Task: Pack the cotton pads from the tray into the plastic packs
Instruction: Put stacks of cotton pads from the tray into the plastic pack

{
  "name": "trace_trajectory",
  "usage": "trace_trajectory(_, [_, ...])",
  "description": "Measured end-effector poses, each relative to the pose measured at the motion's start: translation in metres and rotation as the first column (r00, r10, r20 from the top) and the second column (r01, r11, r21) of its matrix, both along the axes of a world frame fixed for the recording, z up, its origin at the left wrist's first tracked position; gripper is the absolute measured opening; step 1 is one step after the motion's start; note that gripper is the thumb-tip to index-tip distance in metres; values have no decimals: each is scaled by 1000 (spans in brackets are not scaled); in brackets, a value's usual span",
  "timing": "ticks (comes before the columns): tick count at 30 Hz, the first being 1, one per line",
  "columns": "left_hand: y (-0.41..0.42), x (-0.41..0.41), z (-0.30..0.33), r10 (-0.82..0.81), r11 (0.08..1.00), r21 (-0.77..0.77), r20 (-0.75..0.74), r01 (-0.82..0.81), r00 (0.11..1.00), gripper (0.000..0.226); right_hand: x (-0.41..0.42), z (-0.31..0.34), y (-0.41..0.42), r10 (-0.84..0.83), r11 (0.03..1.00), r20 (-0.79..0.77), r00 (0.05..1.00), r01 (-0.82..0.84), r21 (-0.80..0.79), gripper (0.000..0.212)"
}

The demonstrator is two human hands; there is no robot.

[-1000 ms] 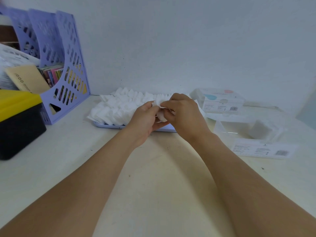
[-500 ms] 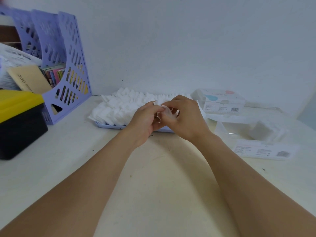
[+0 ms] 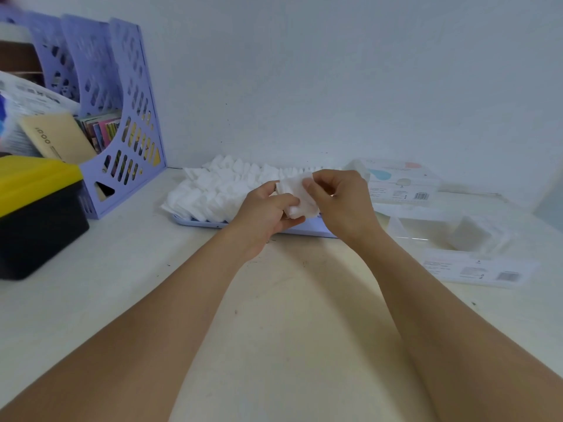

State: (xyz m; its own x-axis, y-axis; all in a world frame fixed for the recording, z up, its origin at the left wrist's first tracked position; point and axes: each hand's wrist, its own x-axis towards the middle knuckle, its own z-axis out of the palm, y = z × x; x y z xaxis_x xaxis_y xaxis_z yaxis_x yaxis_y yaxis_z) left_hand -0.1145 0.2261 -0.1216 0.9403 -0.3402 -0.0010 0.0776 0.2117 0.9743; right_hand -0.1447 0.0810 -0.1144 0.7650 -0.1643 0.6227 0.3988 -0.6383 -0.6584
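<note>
Head view: two bare forearms reach forward over a pale table (image 3: pixel 274 315) and meet near its middle. The left hand (image 3: pixel 265 213) and the right hand (image 3: pixel 341 202) hold one small stack of cotton pads (image 3: pixel 297 196) between them, just above the near edge of the tray. The left hand's fingers are curled under and around the lower part of the stack, thumb on top. The right hand pinches the upper right corner between thumb and curled fingers. How many pads make up the stack cannot be told.

Behind the hands lies one flat lilac tray (image 3: pixel 201 222), heaped with loose white pads (image 3: pixel 225 187) in overlapping rows, too many and too blurred to count.

To the right are two plastic packs. The far one, a closed pack (image 3: pixel 399 182) with coloured shapes and a barcode label, sits beside the tray's right end near the wall. The nearer one, an open clear pack (image 3: pixel 441 236), holds a single block of pads at its right side, the rest of the cavity showing bare. A flat labelled lid (image 3: pixel 478 269) with a barcode lies just in front of it.

At far left stands one lilac file rack (image 3: pixel 122 117) with three dividers visible, holding papers and colourful booklets. In front of it sits one black box with a yellow lid (image 3: pixel 36 214).
</note>
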Motion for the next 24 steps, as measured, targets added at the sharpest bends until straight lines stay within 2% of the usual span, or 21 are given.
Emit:
trace_trajectory(2, [-1,-1,0,15,1000,5,-11,-15,1000,28,0,-1,-1,-85,994,120,989,92,-57,31])
trace_trajectory(4, [-2,-1,0,26,1000,2,-28,-26,999,28,-4,0,-2,-161,958,305,939,224,-182,22])
trace_trajectory(7, [-1,0,1,28,1000,-8,-45,-28,999,27,-8,3,-2,-138,859,464,875,339,-384,17])
trace_trajectory(10, [1,1,1,4,1000,-22,-43,-5,999,24,-8,-2,-1,-69,794,386,920,285,-536,15])
trace_trajectory(12, [2,2,1,-27,999,-26,-23,27,999,16,-7,-3,-3,-46,816,265,963,189,-547,19])
trace_trajectory(15, [3,2,1,-36,999,-33,-16,35,999,11,-6,-5,-5,23,873,124,992,40,-486,20])
trace_trajectory(19, [3,1,5,-4,990,-142,-140,-17,990,22,-9,-2,-4,64,911,6,998,-56,-409,13])
trace_trajectory(20, [3,1,5,-6,989,-148,-149,-16,989,27,-10,-2,-1,82,946,-21,996,-85,-313,11])
trace_trajectory(22, [1,0,4,-10,993,-120,-120,-4,993,30,-12,-1,8,127,992,-39,991,-126,21,13])
trace_trajectory(24, [-2,-2,4,-3,994,-105,-86,-6,996,33,-11,3,17,83,957,-8,997,-78,279,18])
